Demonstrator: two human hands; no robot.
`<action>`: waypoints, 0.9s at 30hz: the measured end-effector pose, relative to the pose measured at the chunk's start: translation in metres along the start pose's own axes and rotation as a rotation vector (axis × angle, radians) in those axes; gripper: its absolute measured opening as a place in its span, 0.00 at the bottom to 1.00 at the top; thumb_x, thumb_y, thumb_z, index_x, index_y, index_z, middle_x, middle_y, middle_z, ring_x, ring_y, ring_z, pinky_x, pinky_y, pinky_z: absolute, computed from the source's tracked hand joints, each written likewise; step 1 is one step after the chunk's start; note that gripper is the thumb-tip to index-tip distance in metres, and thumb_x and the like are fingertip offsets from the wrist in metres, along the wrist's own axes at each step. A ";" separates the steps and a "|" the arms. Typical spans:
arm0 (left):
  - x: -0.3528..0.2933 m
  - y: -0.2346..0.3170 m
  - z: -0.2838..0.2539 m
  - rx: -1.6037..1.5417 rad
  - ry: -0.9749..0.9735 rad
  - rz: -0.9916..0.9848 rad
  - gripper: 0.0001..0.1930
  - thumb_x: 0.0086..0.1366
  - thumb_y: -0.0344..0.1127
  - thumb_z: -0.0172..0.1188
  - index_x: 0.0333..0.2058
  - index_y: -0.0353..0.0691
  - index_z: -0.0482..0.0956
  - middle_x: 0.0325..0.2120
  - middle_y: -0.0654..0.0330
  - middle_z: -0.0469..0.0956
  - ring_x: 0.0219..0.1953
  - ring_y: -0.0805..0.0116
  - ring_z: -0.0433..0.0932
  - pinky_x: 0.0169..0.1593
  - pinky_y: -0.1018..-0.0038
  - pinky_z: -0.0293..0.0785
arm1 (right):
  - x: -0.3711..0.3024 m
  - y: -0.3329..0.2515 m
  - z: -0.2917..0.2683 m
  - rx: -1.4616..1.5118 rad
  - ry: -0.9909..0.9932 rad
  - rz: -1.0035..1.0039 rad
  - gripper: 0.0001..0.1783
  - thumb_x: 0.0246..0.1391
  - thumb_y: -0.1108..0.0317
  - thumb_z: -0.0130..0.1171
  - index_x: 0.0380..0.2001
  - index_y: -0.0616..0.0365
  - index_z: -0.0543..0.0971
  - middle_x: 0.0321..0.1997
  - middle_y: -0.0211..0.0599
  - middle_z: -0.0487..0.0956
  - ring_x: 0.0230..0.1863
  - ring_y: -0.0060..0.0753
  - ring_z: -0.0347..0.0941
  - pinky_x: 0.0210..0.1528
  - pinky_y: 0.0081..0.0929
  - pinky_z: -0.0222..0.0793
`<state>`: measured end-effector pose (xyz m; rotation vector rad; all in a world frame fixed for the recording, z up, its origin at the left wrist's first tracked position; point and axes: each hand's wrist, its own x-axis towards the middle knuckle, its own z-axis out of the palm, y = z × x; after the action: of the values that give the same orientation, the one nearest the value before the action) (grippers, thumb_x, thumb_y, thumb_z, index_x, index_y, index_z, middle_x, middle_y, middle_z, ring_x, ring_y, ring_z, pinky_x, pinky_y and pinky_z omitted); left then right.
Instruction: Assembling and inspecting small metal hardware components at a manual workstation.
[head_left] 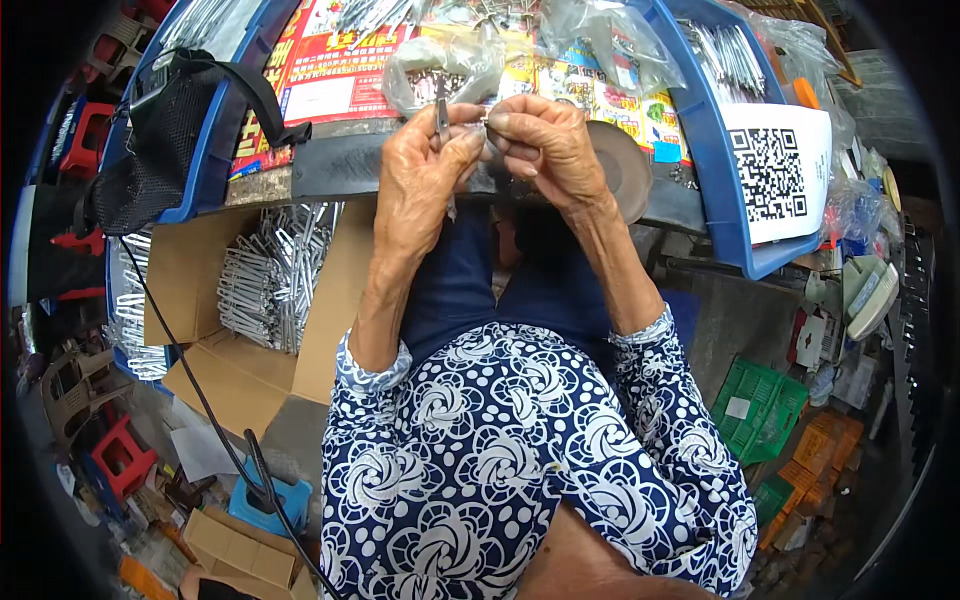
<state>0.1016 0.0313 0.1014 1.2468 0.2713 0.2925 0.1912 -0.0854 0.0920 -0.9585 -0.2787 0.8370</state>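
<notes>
Above the near edge of the worktable, my left hand point(412, 175) is closed around a narrow grey metal strip point(441, 112) that sticks up past the fingers. Close beside it, my right hand point(556, 150) is closed in a pinch; a tiny metal piece seems to sit between thumb and forefinger, too small to name. The fingertips of both hands nearly meet. Just beyond them lies an open clear plastic bag point(400, 88) holding small metal parts. Under my right wrist is a round brown wooden disc point(625, 170), partly covered by the hand.
Printed red and yellow sheets point(320, 90) cover the worktable. Blue trays with long metal parts flank it: a left tray point(215, 150) under a black mesh bag point(160, 140), and a right tray point(735, 190) bearing a white code sheet point(775, 165). A cardboard box point(185, 270) of metal parts stands lower left.
</notes>
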 end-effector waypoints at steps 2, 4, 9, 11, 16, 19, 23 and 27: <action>-0.001 -0.001 -0.004 -0.178 -0.080 -0.072 0.11 0.55 0.25 0.50 0.39 0.30 0.67 0.21 0.62 0.72 0.18 0.82 0.63 0.21 0.87 0.59 | 0.000 0.000 -0.001 0.000 -0.001 -0.002 0.05 0.46 0.75 0.52 0.26 0.68 0.71 0.18 0.32 0.69 0.12 0.09 0.54 0.12 0.06 0.52; -0.002 -0.004 -0.006 -0.324 -0.140 -0.099 0.15 0.56 0.26 0.47 0.43 0.28 0.62 0.24 0.61 0.71 0.19 0.81 0.62 0.20 0.87 0.56 | 0.000 0.000 -0.001 -0.002 0.000 -0.005 0.05 0.46 0.75 0.53 0.26 0.67 0.71 0.18 0.32 0.68 0.12 0.09 0.54 0.12 0.06 0.52; -0.003 -0.006 -0.009 -0.465 -0.174 -0.208 0.17 0.57 0.28 0.44 0.45 0.26 0.62 0.27 0.58 0.70 0.24 0.79 0.63 0.24 0.85 0.58 | -0.003 -0.001 -0.004 -0.029 0.019 -0.035 0.05 0.45 0.75 0.54 0.25 0.67 0.73 0.18 0.31 0.70 0.14 0.11 0.59 0.12 0.07 0.51; -0.004 -0.006 -0.012 -0.496 -0.188 -0.221 0.18 0.57 0.28 0.44 0.45 0.25 0.61 0.28 0.57 0.70 0.25 0.78 0.63 0.25 0.85 0.58 | -0.004 0.000 -0.001 -0.060 0.027 -0.041 0.06 0.45 0.74 0.54 0.25 0.67 0.73 0.18 0.30 0.70 0.14 0.11 0.59 0.12 0.07 0.51; -0.005 -0.010 -0.015 -0.601 -0.210 -0.250 0.19 0.57 0.28 0.43 0.47 0.24 0.60 0.28 0.56 0.69 0.26 0.76 0.63 0.26 0.84 0.58 | -0.004 0.001 0.000 -0.136 0.042 -0.039 0.06 0.44 0.73 0.55 0.25 0.67 0.74 0.18 0.27 0.70 0.14 0.10 0.59 0.12 0.07 0.50; -0.003 -0.011 -0.017 -0.649 -0.227 -0.233 0.18 0.58 0.28 0.43 0.46 0.23 0.61 0.28 0.56 0.69 0.26 0.75 0.63 0.27 0.83 0.58 | -0.005 0.001 0.003 -0.172 0.024 -0.051 0.07 0.44 0.73 0.56 0.26 0.67 0.74 0.18 0.28 0.71 0.14 0.10 0.59 0.12 0.07 0.49; -0.003 -0.015 -0.018 -0.663 -0.226 -0.222 0.16 0.58 0.28 0.42 0.44 0.25 0.63 0.28 0.56 0.69 0.27 0.75 0.63 0.28 0.82 0.59 | -0.008 0.001 0.006 -0.213 0.035 -0.069 0.07 0.45 0.72 0.55 0.26 0.66 0.73 0.18 0.26 0.68 0.14 0.09 0.55 0.12 0.06 0.47; -0.003 -0.015 -0.016 -0.652 -0.202 -0.215 0.15 0.58 0.28 0.42 0.44 0.26 0.64 0.28 0.57 0.69 0.27 0.75 0.64 0.29 0.81 0.61 | -0.009 0.001 0.007 -0.235 0.047 -0.061 0.07 0.45 0.72 0.55 0.26 0.65 0.73 0.17 0.25 0.68 0.14 0.09 0.55 0.12 0.07 0.46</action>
<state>0.0939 0.0401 0.0823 0.5897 0.1162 0.0547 0.1807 -0.0874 0.0970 -1.1818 -0.3703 0.7349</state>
